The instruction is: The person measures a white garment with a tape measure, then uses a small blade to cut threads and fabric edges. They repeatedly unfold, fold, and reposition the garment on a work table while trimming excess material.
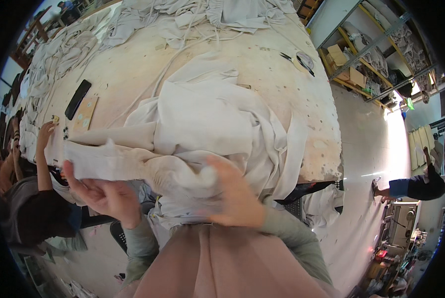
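Note:
A pale off-white garment (pixel 202 114) lies heaped and folded at the near edge of the table, its narrow part (pixel 96 161) stretching out to the left. Just below that narrow part is my left hand (pixel 108 196), with fingers apart and the palm partly turned up. It lies along the cloth's lower edge, and I see no cloth gripped in it. My right hand (pixel 237 193) is at the garment's near right side, close to a bunched fold. Motion smears its fingers, so whether they pinch the cloth is unclear.
On the left lie a black phone (pixel 77 99) and a yellowish card (pixel 86 113); a co-worker's hand (pixel 45 133) reaches in there. Scissors (pixel 297 63) with a roll of tape (pixel 305 60) sit at the far right. More pale cloth (pixel 222 15) covers the back. Shelving (pixel 366 54) stands right.

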